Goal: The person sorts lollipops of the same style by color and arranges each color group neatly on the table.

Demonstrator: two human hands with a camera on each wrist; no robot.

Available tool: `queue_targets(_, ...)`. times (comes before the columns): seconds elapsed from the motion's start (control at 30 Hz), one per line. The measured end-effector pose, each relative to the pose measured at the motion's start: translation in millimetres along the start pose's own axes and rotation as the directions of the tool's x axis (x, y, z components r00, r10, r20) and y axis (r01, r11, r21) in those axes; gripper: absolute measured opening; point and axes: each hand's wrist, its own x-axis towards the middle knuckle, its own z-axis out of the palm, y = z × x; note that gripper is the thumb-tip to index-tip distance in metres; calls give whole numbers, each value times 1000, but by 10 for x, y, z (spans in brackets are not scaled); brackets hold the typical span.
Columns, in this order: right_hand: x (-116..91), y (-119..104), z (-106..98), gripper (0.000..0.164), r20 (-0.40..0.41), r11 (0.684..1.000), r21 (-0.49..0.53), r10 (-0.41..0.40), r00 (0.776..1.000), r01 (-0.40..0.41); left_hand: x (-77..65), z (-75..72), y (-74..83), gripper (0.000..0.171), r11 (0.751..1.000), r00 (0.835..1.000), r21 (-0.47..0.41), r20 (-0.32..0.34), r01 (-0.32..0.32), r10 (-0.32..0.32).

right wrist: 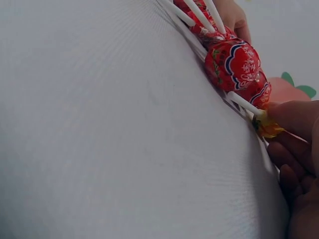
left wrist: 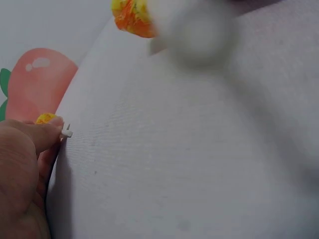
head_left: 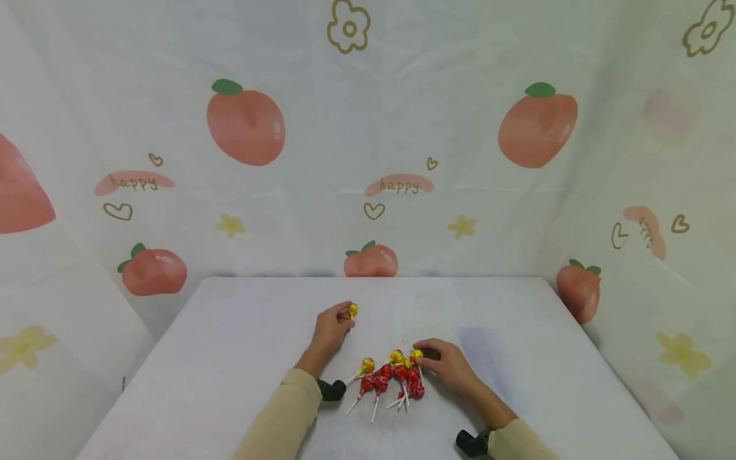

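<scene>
My left hand [head_left: 330,329] pinches a yellow-wrapped lollipop [head_left: 353,309] beyond the pile, its white stick pointing down toward me. The left wrist view shows thumb and fingers around this candy, with only a bit of yellow wrapper and the stick end showing. At the pile's right edge, my right hand [head_left: 453,365] pinches another yellow lollipop [right wrist: 269,125] between thumb and fingers. Beside it lie red-wrapped lollipops [right wrist: 239,65] with white sticks. Several red lollipops [head_left: 381,382] and more yellow ones [head_left: 368,365] make up the pile between my forearms.
A white-covered table [head_left: 241,345] carries everything. Behind it hangs a white curtain [head_left: 322,223] printed with peaches, flowers and hearts. Black wrist mounts [head_left: 332,390] sit at both sleeve cuffs. A yellow-orange wrapped candy [left wrist: 132,19] is close to the left wrist camera.
</scene>
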Motion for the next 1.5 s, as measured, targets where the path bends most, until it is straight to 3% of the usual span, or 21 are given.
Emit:
queue_targets(0.23,30,17,-41,23,19,1000,-8,-20,1000,20,15,7,23,45,1000,1000,1,-7,0,0)
queue_targets(0.57,119,-26,-171,20,100,998,-52,-16,995,22,69,-14,49,47,997,997,-20,17,77,-77)
queue_targets(1.13,305,-128,-370,18,223,998,-52,53,973,-42,97,-36,64,46,994,994,0,34,105,-105)
queue_targets(1.5,633,-378,-493,19,271,982,-162,-53,961,100,53,-24,47,47,992,992,-24,34,122,-121)
